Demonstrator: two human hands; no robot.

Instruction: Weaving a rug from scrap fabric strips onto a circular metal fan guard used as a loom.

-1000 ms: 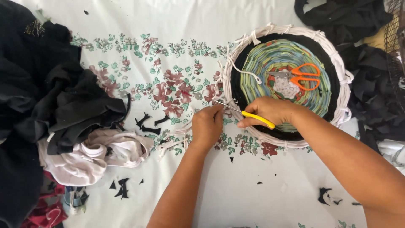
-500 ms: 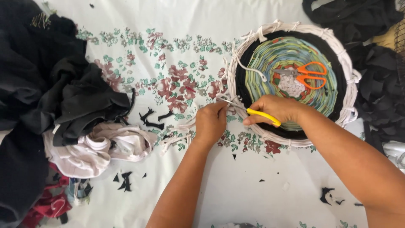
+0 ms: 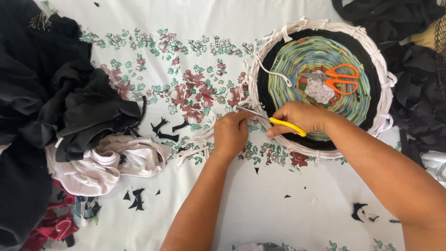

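My right hand (image 3: 299, 118): closed on yellow-handled hook tool (image 3: 278, 122). My left hand (image 3: 230, 135): pinching white fabric strips (image 3: 197, 146) beside round woven mat (image 3: 320, 88).

Your left hand (image 3: 230, 134) sits knuckles-up, fingers curled in and pinched tight at the tips. Your right hand (image 3: 301, 118) lies just beside it, fingers closed in a grip, thumb side towards the left. Both forearms reach up from the bottom edge, the right one angling in from the lower right.
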